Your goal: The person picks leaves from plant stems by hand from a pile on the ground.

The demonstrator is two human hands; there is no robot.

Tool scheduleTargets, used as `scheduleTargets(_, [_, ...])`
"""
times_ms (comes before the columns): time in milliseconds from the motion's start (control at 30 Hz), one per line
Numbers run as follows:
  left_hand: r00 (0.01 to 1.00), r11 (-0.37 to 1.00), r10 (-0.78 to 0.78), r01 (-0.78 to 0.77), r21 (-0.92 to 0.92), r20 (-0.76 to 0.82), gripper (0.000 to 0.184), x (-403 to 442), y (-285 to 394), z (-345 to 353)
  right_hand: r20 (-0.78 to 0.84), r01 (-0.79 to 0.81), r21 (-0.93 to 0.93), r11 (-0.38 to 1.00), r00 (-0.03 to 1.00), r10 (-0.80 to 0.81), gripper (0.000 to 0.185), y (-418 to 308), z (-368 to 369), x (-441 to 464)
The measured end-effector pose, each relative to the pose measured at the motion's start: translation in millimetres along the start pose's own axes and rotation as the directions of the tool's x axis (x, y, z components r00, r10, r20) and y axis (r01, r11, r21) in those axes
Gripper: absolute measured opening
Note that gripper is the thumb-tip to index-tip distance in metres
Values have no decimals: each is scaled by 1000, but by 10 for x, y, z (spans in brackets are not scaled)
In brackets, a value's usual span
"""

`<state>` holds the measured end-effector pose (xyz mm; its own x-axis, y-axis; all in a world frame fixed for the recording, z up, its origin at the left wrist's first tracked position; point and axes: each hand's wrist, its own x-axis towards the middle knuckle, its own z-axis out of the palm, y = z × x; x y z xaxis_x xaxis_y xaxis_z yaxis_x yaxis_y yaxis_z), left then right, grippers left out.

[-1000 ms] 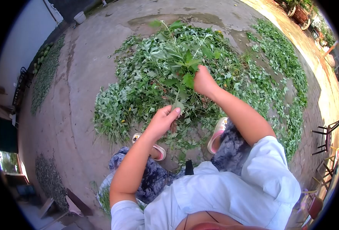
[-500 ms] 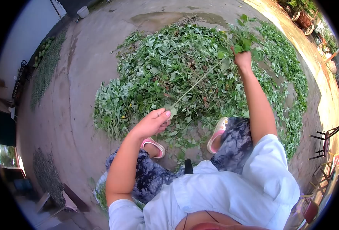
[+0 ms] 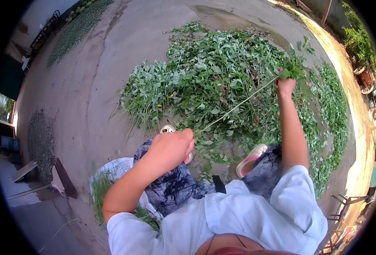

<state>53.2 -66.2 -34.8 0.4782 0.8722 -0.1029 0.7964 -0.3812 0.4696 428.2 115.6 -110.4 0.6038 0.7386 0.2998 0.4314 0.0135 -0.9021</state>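
Observation:
My right hand [image 3: 286, 86] is closed round the leafy top of a cut plant [image 3: 295, 63], out over the right part of the pile. A long pale stem [image 3: 239, 105] runs from it down to my left hand [image 3: 173, 146], whose fingers are closed at the stem's lower end; what exactly lies inside them is hidden. Beneath the stem spreads a large heap of cut leafy greens [image 3: 222, 72], with a smaller bundle [image 3: 147, 87] at its left, bare stalks pointing toward me.
A white sack [image 3: 115, 168] with grassy stalks lies by my left elbow. More greens [image 3: 334, 106] are strewn along the right. At far left are a dark spread patch [image 3: 42, 142] and a strip of drying plants [image 3: 77, 32]. Metal-legged chairs [image 3: 345, 204] stand lower right.
The view has turned, shifting the heap rightward in it. My left hand has turned back-up and lies nearer my left knee. The stem remains stretched between both hands.

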Motion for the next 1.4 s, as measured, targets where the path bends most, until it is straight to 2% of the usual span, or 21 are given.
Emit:
scheduleTargets(67, [997,991,-69,71,114,-28,17,-97,-71,-8,36,60,-99,993,998,-56,15,-35,154,-70])
scheduleTargets(133, [990,988,-97,108,113,-100,16,-231,-312,-41,83,-7,-59,998,996,12,16,-293,386,-236])
scheduleTargets(200, [943,945,-227,273,179,-241,16,-395,-644,-60,205,-16,196,981,979,-25,16,-522,656,-445])
scheduleTargets(333, [895,899,-379,417,133,-236,17,-736,-1224,149,316,43,159,986,944,-93,13,-906,1442,-844])
scheduleTargets(367, [844,840,-489,524,145,-220,17,-792,-1329,239,286,308,68,949,905,-315,12,-787,1705,-856])
scheduleTargets(433, [775,763,-599,629,153,-201,18,-898,-1562,431,255,493,73,867,831,-494,11,-775,2150,-988])
scheduleTargets(467, [732,716,-659,681,157,-170,20,-949,-1692,523,235,427,174,887,857,-459,10,-786,2357,-1094])
scheduleTargets(500, [684,665,-716,729,162,-140,22,-1009,-1839,642,311,531,122,838,782,-540,9,-836,2445,-1188])
scheduleTargets(533, [681,662,-720,732,159,-133,22,-1114,-2055,826,219,429,53,902,876,-429,11,-1071,2475,-1350])
scheduleTargets(633, [442,451,-891,887,100,104,30,-1573,-2656,1373,267,657,-68,751,737,-621,14,-903,2919,-1156])
scheduleTargets(733, [325,317,-918,946,-74,225,35,-2149,-3109,1899,400,311,84,947,859,-318,18,-1485,3025,-1539])
scheduleTargets(767, [321,313,-919,947,-70,230,35,-2318,-3202,2006,516,307,29,951,810,-278,23,-1477,3245,-1605])
scheduleTargets(833, [133,118,-978,988,-101,162,40,-2572,-3292,2138,800,185,-116,976,600,-19,50,-1563,3575,-1773])
scheduleTargets(900, [54,47,-992,997,-61,116,44,-2756,-3171,1999,950,46,-48,998,309,31,112,-1302,3998,-1968])
scheduleTargets(933, [-18,-20,-998,999,-33,63,48,-2838,-3113,1956,966,73,-132,989,231,113,114,-1209,4084,-2005])
scheduleTargets(1000, [-68,-48,-985,990,134,156,49,-3209,-3210,2113,948,18,-38,999,316,30,106,-984,4113,-2049])
scheduleTargets(1067, [-127,-53,-963,954,295,239,51,-3290,-3254,2144,961,-391,-93,916,205,185,88,-914,3796,-1972])
scheduleTargets(1100, [-145,-49,-977,863,504,154,49,-3173,-3229,2083,963,-434,-127,892,163,216,75,-762,3679,-1923])
scheduleTargets(1167, [15,68,-995,806,587,95,44,-2726,-3222,1869,955,-431,-192,882,127,269,47,-371,3361,-1840])
scheduleTargets(1300, [558,554,-823,830,72,-102,32,-1138,-3404,1717,873,-515,-307,800,184,453,27,396,2323,-1927])
scheduleTargets(1400, [819,830,-537,471,-299,-199,13,94,-3313,1792,835,-567,-345,748,179,521,24,805,1466,-2156])
